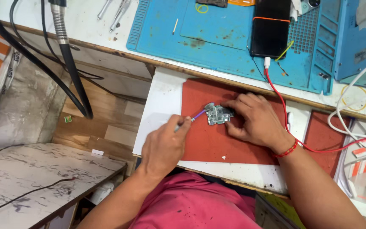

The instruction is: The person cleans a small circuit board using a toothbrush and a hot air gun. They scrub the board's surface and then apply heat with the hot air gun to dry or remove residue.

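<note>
Two hands at work | left hand [164, 146] grips purple tool [193, 117] | right hand [255, 121] pins circuit board [218, 114] between them on red mat [217, 144]

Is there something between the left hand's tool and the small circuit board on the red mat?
Nothing visible stands in the way. The left hand holds a thin purple-tipped tool whose tip reaches the left edge of the circuit board. Between them lies only bare red mat. The right hand steadies the board from the other side.
</note>
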